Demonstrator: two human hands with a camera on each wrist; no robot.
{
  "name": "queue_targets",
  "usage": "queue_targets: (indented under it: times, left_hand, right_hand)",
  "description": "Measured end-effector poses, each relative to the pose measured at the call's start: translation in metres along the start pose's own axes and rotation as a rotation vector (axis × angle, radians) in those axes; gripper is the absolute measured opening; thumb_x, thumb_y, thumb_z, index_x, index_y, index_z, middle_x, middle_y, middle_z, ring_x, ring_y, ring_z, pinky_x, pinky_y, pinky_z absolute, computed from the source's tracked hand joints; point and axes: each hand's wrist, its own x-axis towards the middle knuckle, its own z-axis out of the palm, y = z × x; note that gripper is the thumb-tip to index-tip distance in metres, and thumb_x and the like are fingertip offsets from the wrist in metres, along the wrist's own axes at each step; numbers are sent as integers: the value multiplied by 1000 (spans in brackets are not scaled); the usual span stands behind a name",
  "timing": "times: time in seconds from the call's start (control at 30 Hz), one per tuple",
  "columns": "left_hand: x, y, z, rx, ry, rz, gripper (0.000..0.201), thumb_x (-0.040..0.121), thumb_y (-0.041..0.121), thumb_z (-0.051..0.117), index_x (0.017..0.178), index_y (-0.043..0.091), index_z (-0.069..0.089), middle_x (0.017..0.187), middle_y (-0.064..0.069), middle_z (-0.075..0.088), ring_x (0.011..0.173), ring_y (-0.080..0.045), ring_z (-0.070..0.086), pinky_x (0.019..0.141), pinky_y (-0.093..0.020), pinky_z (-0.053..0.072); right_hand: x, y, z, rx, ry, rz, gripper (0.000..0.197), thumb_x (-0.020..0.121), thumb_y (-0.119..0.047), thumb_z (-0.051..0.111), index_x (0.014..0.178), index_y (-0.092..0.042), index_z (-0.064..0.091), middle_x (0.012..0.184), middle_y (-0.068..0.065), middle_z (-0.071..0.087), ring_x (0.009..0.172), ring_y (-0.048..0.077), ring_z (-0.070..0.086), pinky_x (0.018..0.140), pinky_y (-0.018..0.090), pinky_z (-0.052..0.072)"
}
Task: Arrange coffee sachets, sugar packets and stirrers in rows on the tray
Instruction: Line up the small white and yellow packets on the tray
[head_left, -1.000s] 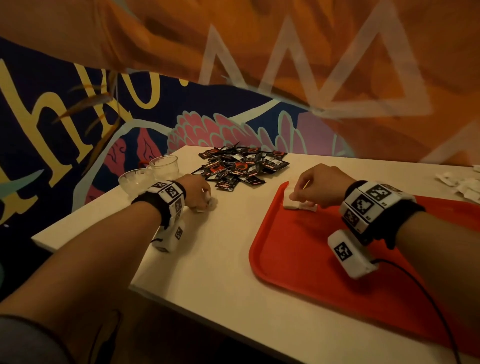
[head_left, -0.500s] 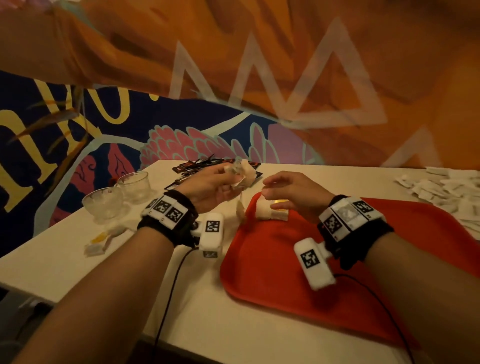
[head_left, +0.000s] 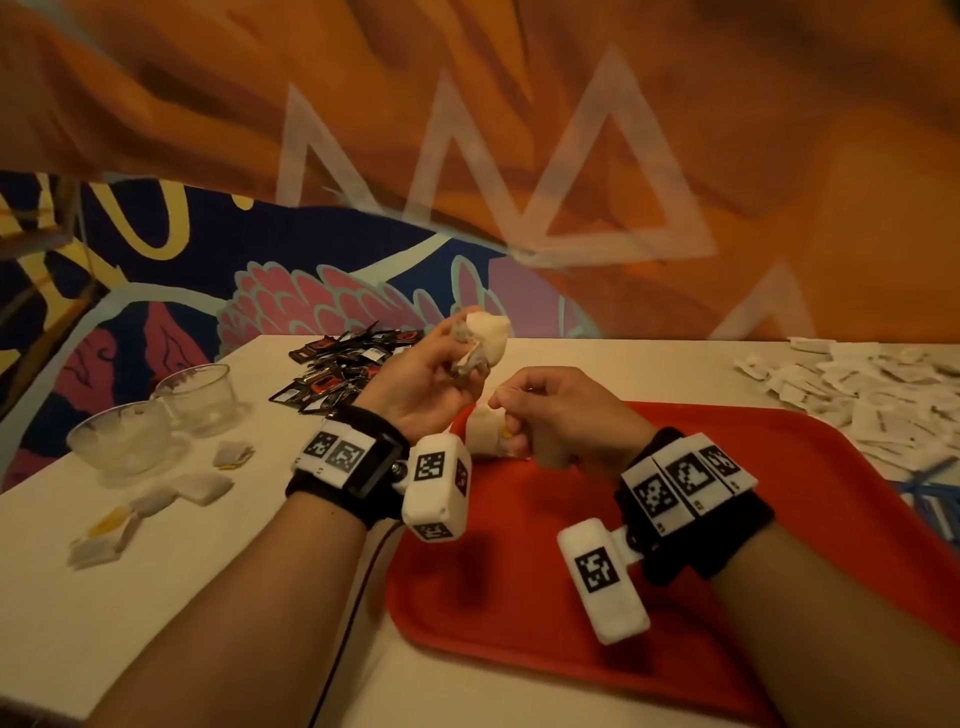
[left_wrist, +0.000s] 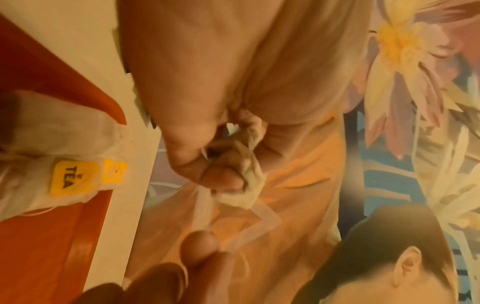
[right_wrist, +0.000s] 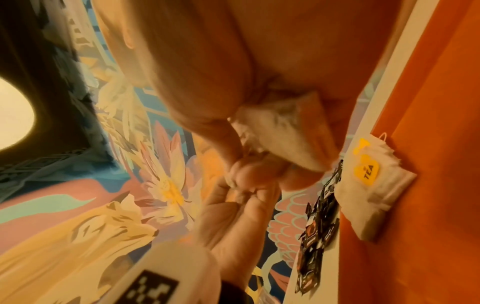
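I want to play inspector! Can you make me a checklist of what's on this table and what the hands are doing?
Surface: white table, red tray on it.
Job's things: tea bags on tray's far corner; dark sachets heaped at the far left; white packets heaped at the far right; blue stirrers at the right edge.
Clutter: two glass cups; loose tea bags on the left.
Grippers: left hand holds a crumpled bag; right hand pinches something small, unclear.
Cables: black wire from left wrist.
Surroundings: painted mural wall.
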Motion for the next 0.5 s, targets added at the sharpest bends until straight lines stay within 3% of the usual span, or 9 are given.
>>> queue_targets:
  times: [0.1, 0.2, 0.3, 0.37, 0.5]
  left_hand:
    - [4, -7, -3, -73, 120, -117, 36, 77, -3, 38, 108, 9, 53, 91, -11, 51, 59, -11, 42, 49, -17, 39]
    - [6, -13, -2, -92, 155, -154, 18, 64, 4, 39, 80, 12, 44, 75, -4, 42, 59, -13, 31, 45, -20, 30]
    - [2, -17, 0, -107, 181, -134, 4, 64, 12, 41, 68, 12, 44, 63, -3, 41, 54, -15, 30, 46, -22, 25]
    - [-1, -17, -1, -99, 178, -139, 8, 67, 17, 47, 62, 11, 49, 63, -2, 41, 54, -14, 31, 47, -22, 24]
    - [-6, -16, 0, -56, 205, -119, 32, 85, 27, 63, 55, 13, 63, 56, 3, 43, 49, -10, 37, 51, -21, 28]
  right_hand:
    - [0, 0, -6, -182, 66, 4, 19, 102, -17, 51, 91, -9, 65, 62, 0, 52, 42, 11, 44, 41, 21, 28]
    - [0, 0, -7, -108, 79, 27, 22, 103, -20, 48, 94, -11, 66, 60, -2, 48, 42, 9, 37, 48, 24, 28]
    - [-1, -8, -9, 52, 136, 17, 17, 102, -15, 48, 98, -10, 64, 61, -2, 44, 44, 8, 35, 49, 26, 31]
    - [-1, -14, -10, 193, 172, 9, 17, 98, -3, 47, 101, -8, 63, 63, -2, 42, 46, 9, 34, 48, 26, 32]
    - [-1, -20, -13, 419, 162, -21, 41, 80, 11, 34, 107, -6, 59, 76, 4, 46, 47, 10, 36, 52, 28, 36]
